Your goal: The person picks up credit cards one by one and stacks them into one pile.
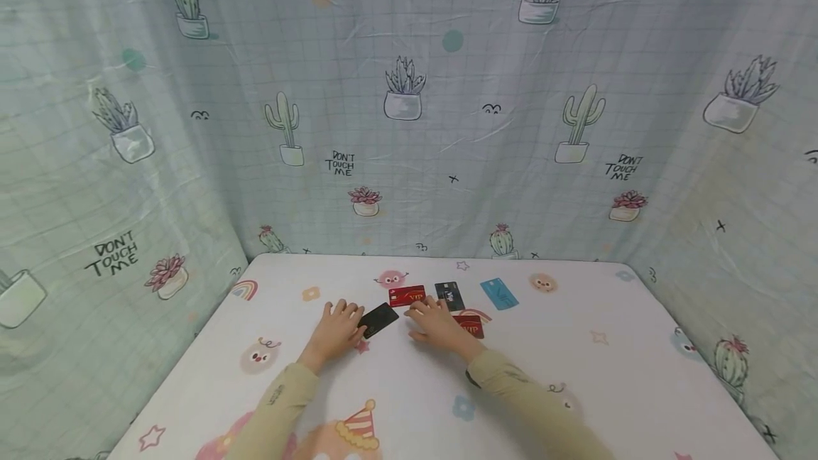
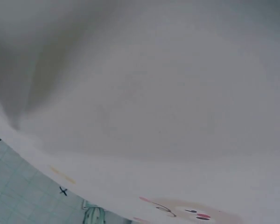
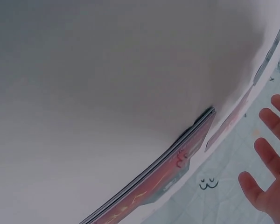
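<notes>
My left hand [image 1: 337, 331] is at the near left end of a black card [image 1: 379, 321], with its thumb and index finger about that end. The card lies at a slant and its corner by the fingers is partly hidden. My right hand [image 1: 437, 324] hovers to the right of the black card, fingers spread and holding nothing. Below its wrist a red VIP card [image 1: 471, 326] is partly covered. In the right wrist view those fingers [image 3: 273, 161] are apart, and a stack of cards with a red one [image 3: 154, 186] shows its edge. The left wrist view shows no fingers.
Beyond my hands lie another red VIP card [image 1: 407, 295], a dark VIP card [image 1: 450, 296] and a blue card [image 1: 500, 294]. They rest on a white table [image 1: 549, 353] with printed cartoons. Curtains [image 1: 409, 148] with cactus prints stand behind and at both sides.
</notes>
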